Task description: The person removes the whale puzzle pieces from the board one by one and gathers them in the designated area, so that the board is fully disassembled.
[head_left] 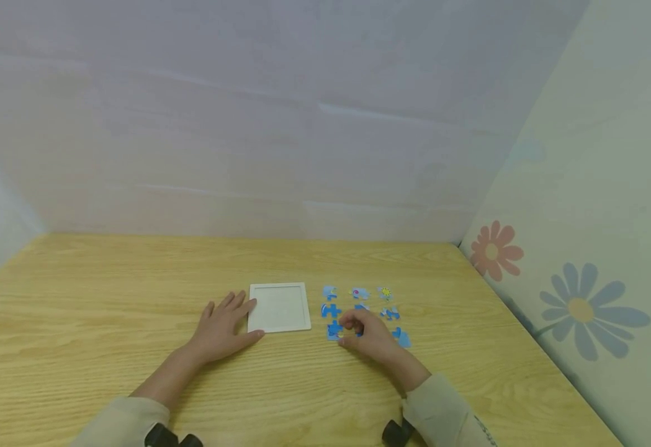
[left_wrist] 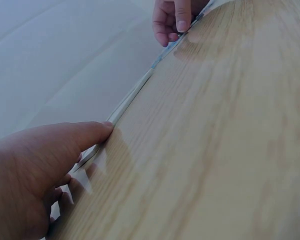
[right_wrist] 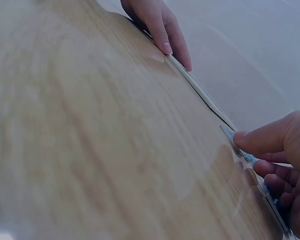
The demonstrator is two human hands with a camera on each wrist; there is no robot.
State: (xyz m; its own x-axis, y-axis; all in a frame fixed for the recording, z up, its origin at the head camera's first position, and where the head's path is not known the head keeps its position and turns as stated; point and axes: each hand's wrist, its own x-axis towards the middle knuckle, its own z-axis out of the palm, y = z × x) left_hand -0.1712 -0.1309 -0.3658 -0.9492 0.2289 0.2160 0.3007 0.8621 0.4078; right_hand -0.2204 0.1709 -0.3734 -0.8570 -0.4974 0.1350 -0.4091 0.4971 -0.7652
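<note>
A white square tray (head_left: pixel 279 307) lies flat on the wooden table (head_left: pixel 107 298). My left hand (head_left: pixel 236 320) rests flat beside it, fingers straight, thumb and fingertips touching the tray's left edge (left_wrist: pixel 125 107). Right of the tray, several blue puzzle pieces (head_left: pixel 331 310) are laid out in rows. My right hand (head_left: pixel 344 331) is over the nearest row with curled fingers. Its thumb (right_wrist: pixel 250 140) and fingers pinch a blue piece (head_left: pixel 334 329) that still lies on the table. The hand hides the pieces under it.
Pale walls close the table at the back and left. A panel with flower prints (head_left: pixel 582 310) runs along the right edge. Bare wood stretches left of the tray and along the front.
</note>
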